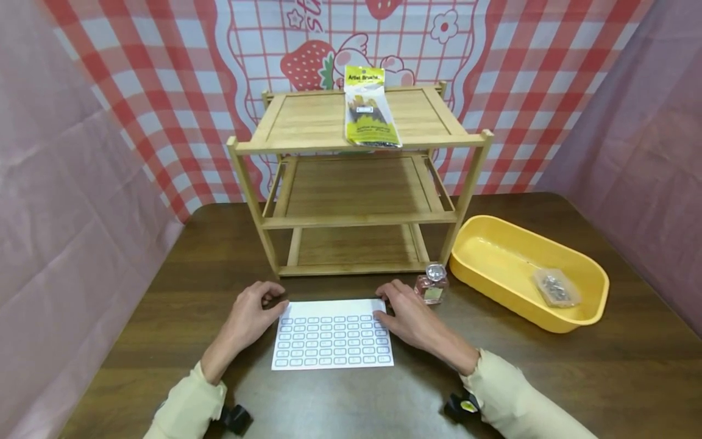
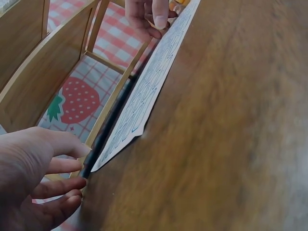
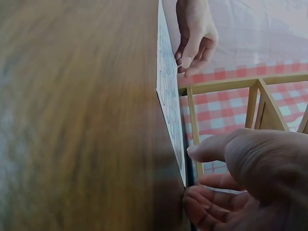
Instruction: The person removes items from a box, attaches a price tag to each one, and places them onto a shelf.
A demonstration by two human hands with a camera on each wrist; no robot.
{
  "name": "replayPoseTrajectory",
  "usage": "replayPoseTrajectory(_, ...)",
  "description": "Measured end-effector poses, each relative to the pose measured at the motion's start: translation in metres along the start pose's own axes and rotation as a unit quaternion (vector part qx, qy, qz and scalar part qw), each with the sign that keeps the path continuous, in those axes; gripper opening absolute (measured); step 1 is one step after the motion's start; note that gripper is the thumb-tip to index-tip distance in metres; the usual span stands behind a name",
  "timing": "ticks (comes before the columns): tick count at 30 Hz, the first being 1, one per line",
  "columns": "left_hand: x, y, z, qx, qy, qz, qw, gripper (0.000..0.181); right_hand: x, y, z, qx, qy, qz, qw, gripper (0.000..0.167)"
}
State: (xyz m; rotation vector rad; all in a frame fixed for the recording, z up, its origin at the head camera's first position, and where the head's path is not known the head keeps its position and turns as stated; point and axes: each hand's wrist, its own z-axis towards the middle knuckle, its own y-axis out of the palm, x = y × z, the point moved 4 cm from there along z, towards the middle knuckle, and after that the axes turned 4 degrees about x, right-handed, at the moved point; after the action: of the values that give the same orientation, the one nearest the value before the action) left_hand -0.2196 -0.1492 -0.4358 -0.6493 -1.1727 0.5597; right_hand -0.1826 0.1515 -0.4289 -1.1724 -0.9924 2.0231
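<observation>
A white sheet of small blue-bordered label stickers [image 1: 333,335] lies flat on the dark wooden table. At its upper left corner is my left hand [image 1: 252,314], fingers loosely bent and thumb tip close to the edge. The left wrist view shows a gap between this hand [image 2: 43,178] and the sheet [image 2: 144,91]. My right hand [image 1: 408,314] rests at the upper right corner, its thumb over the right edge. Thumb and fingers of this hand [image 3: 250,178] stand apart in the right wrist view. Whether the right fingertips touch the paper, I cannot tell.
A three-tier wooden shelf [image 1: 359,217] stands behind the sheet, with an artist brush packet [image 1: 370,116] on top. Just beyond my right hand is a pink glass bottle [image 1: 432,286]. At right, a yellow basin [image 1: 493,286] holds a small clear packet [image 1: 556,288].
</observation>
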Motion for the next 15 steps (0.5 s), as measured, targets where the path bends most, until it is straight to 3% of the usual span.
replayPoseTrajectory(15, -0.0002, -0.0008, -0.0015, -0.032, 0.003, 0.044, 0.9985, 0.022, 0.0003, 0.0006, 0.0021, 0.011, 0.009, -0.037, 0.9992, 0.028)
